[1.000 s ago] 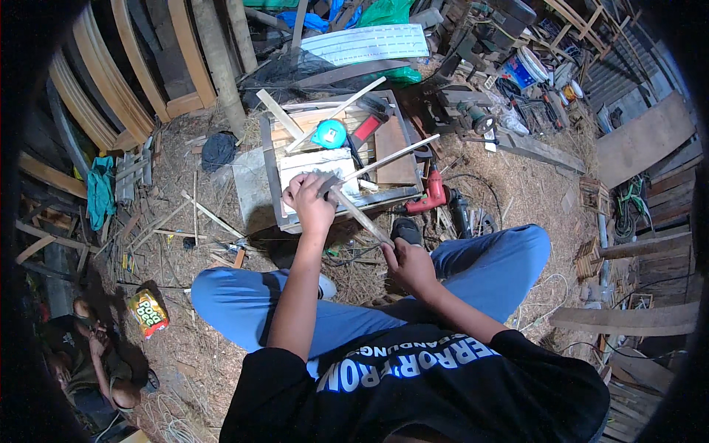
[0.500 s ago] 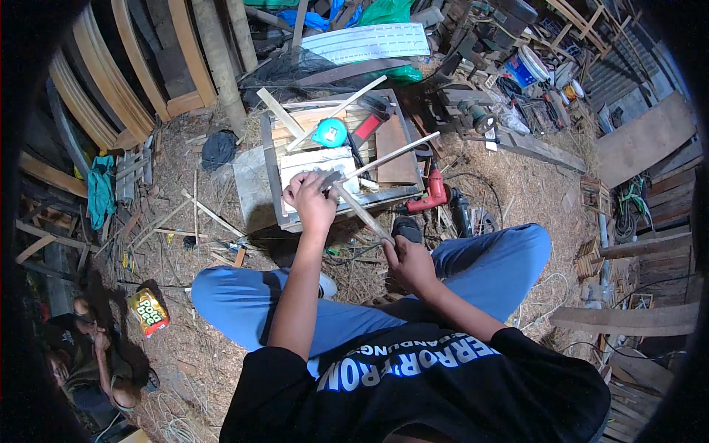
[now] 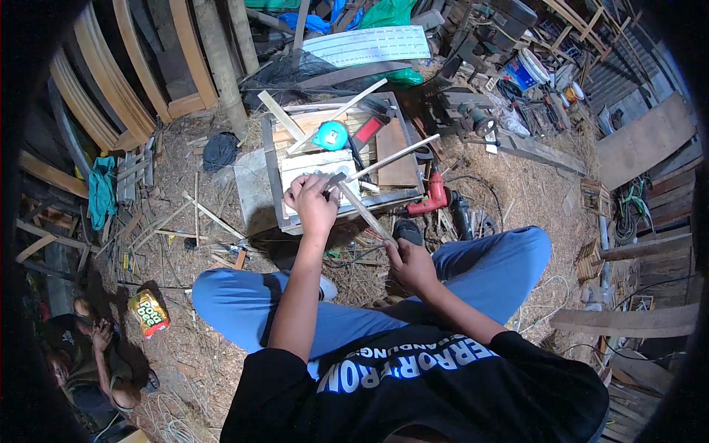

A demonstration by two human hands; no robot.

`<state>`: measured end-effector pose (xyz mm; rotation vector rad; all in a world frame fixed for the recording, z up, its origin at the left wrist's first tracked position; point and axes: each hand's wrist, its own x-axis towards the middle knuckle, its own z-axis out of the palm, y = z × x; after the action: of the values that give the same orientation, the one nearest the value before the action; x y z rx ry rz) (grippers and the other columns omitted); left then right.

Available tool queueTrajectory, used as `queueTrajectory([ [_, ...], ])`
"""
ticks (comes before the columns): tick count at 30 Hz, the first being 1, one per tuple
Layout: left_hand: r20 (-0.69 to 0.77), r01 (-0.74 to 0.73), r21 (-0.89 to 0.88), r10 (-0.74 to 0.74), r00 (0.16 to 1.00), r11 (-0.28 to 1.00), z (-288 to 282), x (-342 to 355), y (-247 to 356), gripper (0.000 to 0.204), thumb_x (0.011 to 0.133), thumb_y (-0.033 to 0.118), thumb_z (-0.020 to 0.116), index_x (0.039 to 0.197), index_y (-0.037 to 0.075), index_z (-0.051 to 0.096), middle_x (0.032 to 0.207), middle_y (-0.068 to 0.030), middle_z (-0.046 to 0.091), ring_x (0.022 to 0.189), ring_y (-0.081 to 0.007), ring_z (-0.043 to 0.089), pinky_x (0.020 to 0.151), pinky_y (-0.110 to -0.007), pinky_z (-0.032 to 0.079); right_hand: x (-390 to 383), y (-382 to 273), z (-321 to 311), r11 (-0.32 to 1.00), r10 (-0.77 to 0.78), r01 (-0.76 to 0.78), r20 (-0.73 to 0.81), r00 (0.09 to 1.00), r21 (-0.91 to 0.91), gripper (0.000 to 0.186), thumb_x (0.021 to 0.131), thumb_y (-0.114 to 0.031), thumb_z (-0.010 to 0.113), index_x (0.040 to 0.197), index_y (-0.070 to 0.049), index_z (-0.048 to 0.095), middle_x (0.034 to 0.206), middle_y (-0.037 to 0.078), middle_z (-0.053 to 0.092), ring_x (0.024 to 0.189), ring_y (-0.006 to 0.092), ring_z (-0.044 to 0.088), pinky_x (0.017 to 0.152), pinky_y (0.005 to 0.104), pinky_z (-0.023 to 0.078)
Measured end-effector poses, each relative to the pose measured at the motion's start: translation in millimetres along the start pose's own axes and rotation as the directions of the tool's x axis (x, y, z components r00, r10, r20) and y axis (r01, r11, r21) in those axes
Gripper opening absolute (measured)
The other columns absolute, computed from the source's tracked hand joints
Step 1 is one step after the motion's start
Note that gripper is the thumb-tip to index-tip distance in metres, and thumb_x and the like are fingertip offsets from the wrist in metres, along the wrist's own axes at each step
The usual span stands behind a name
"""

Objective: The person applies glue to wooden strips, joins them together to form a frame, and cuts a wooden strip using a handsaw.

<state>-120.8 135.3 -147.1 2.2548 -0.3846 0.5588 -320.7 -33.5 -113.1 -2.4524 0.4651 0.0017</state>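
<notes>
I have both hands in view from above, working over the crossed legs. The left hand (image 3: 314, 205) is over the near part of the low table (image 3: 388, 197), fingers curled in and gripping a dark flat piece (image 3: 335, 180) that juts out from them toward the right. How tightly they squeeze, I can't tell, because the back of the hand covers the palm. The right hand (image 3: 412, 267) is nearer to me, its thumb and fingers closed on the lower end of a wooden strip (image 3: 363, 213). That strip slants up and to the left, over the table's near edge, with its far end right by the left hand's fingers; I can't make out whether they touch it. A thin stick (image 3: 395, 157) runs off to the right from near that end. Beyond the left hand I see a white block (image 3: 321, 164) and a blue tape measure (image 3: 331, 136). A red drill (image 3: 432, 196) lies just beside the table, on its right.
</notes>
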Motion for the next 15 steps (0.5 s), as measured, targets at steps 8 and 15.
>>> queueTrajectory([
  [8, 0.051, -0.015, -0.011, 0.016, 0.999, 1.000, -5, 0, 1, 0.019, 0.080, 0.021, 0.087, 0.098, 0.022, 0.081, 0.103, 0.0041, 0.070, 0.118, -0.0244, 0.055, 0.106, -0.048, 0.028, -1, 3, -9, 0.395, 0.225, -0.481, 0.425, 0.877, 0.783, 0.051, 0.110, -0.056, 0.050, 0.079, -0.016, 0.052, 0.058, -0.006, 0.040, 0.042, 0.0098, 0.033, 0.040, 0.0304, 0.025],
  [15, 0.104, -0.010, 0.033, 0.006, 0.995, 0.999, -6, 3, 5, 0.018, 0.082, 0.019, 0.084, 0.099, 0.024, 0.081, 0.105, 0.0042, 0.069, 0.120, -0.0251, 0.053, 0.105, -0.051, 0.027, 1, -6, -15, 0.446, 0.219, -0.500, 0.451, 0.865, 0.742, 0.054, 0.109, -0.061, 0.050, 0.076, -0.018, 0.048, 0.056, -0.005, 0.038, 0.038, 0.0116, 0.033, 0.036, 0.0307, 0.024],
])
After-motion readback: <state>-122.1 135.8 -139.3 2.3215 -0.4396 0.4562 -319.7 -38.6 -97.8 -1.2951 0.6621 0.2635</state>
